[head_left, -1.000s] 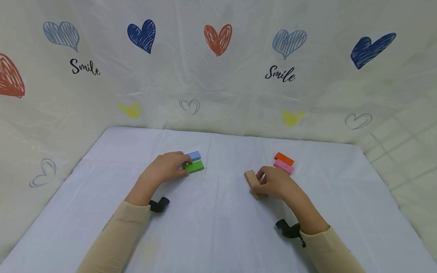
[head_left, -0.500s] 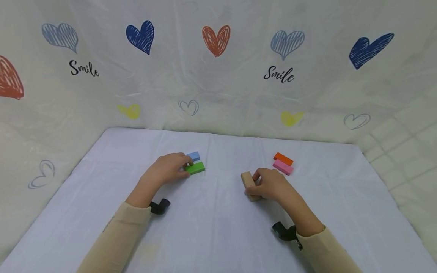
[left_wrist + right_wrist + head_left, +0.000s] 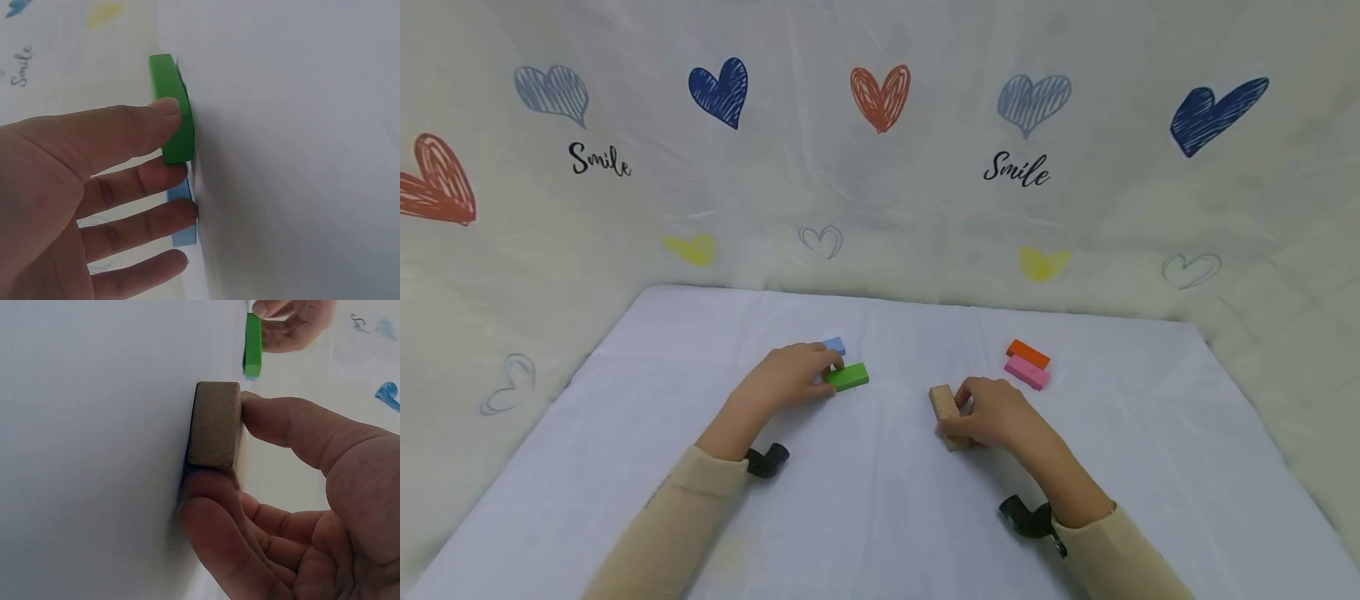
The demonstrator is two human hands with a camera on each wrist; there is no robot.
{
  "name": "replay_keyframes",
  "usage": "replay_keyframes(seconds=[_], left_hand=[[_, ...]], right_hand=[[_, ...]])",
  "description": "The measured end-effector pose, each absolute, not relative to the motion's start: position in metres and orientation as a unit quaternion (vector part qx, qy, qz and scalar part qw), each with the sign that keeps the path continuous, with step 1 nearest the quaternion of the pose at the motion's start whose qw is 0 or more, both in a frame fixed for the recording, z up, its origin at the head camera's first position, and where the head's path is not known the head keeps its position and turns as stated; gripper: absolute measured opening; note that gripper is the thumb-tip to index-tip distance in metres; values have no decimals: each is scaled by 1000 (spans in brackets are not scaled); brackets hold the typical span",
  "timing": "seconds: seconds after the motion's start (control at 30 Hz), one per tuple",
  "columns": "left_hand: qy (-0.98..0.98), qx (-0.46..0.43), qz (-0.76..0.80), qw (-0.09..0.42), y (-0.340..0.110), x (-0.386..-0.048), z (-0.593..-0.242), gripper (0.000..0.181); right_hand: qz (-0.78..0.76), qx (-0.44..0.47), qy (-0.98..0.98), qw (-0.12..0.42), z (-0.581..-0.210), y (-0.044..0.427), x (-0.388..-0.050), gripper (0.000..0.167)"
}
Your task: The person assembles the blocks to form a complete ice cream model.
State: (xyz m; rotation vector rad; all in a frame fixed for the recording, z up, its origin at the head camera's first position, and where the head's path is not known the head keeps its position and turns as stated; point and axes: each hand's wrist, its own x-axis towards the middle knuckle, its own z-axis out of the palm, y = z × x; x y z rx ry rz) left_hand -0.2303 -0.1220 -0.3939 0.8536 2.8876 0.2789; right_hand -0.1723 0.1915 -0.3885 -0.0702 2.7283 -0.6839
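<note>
In the head view my left hand pinches a green block between thumb and index finger, low over the table. The left wrist view shows the thumb laid on the green block, with the other fingers stretched past it. Just behind lies a light blue block, partly covered by those fingers. My right hand grips a plain wooden block near the middle of the table. Seen from the right wrist, the end of the wooden block sits between thumb and fingers.
An orange block and a pink block lie side by side beyond my right hand. White cloth covers the table. Behind it hangs a pale backdrop printed with hearts.
The left hand and the green block have shifted slightly right, away from the blue block. My right hand has brought the wooden block a little left and nearer. The head view has moved slightly.
</note>
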Motion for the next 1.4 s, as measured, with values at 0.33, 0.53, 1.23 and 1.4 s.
replay_keyframes(seconds=[0.33, 0.53, 1.23, 1.4], left_hand=[[951, 291, 87, 47, -108, -233, -396, 31], [948, 300, 90, 54, -99, -238, -394, 31], [936, 336, 78, 65, -58, -250, -396, 30], [936, 341, 67, 60, -49, -251, -398, 30]], right_hand=[[-240, -20, 958, 159, -391, 185, -169, 45], [-247, -19, 956, 154, -393, 181, -168, 49], [-310, -18, 936, 169, -397, 171, -167, 60], [-330, -22, 927, 177, -401, 171, -167, 60]])
